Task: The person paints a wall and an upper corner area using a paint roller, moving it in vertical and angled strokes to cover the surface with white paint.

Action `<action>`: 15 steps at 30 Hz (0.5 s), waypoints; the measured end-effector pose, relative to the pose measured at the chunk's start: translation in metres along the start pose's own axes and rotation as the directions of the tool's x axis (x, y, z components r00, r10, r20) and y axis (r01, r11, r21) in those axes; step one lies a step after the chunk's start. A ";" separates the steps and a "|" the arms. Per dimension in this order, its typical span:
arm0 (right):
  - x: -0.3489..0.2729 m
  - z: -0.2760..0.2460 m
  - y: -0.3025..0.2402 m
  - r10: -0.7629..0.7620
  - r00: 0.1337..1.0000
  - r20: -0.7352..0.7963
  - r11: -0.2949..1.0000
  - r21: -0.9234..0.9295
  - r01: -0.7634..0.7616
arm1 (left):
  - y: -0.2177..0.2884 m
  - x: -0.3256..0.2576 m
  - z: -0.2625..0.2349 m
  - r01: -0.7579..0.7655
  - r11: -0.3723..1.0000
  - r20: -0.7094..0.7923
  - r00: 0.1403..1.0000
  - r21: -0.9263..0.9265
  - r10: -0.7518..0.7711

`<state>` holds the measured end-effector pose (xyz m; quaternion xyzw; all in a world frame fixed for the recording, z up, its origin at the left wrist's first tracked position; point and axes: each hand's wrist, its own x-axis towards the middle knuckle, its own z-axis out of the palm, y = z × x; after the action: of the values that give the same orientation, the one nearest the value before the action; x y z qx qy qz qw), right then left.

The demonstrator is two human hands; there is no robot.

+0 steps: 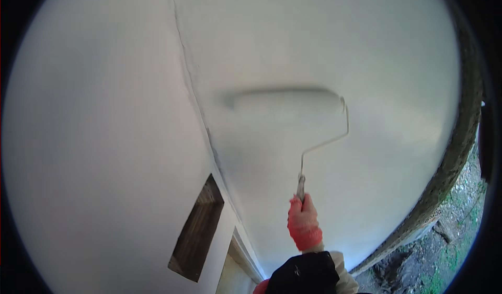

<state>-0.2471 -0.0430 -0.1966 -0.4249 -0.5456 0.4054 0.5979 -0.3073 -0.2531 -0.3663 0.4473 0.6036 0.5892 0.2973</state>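
Gripping the handle of a paint roller [286, 101], the right hand [303, 222] is seen in a red-orange glove, fingers wrapped tight round the grip; a dark sleeve [306, 273] with a pale cuff is seen below it at the lower edge; the left hand is not shown. No container is seen. The roller's pale sleeve is laid flat and horizontal against the white surface overhead [340, 43], at centre frame, blurred; its bent wire frame [324, 143] is run from the sleeve's right end down to the handle. A crack or seam [189, 74] is traced down the white surface left of the roller, apart from it. A dark recessed wooden opening [198, 231] is seen low left; a rough grey edge [449, 163] and stony ground with some green [449, 252] are seen at the right.
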 end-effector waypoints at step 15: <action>0.181 0.008 -0.333 -0.264 0.964 0.028 0.962 -0.057 0.266 | 0.211 0.102 -0.032 -0.319 0.928 -0.124 0.946 -0.193 0.300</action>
<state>-0.2342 0.0257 0.1760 -0.3618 -0.6156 0.3095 0.6280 -0.3390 -0.1967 -0.1385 0.4753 0.4727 0.7093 0.2180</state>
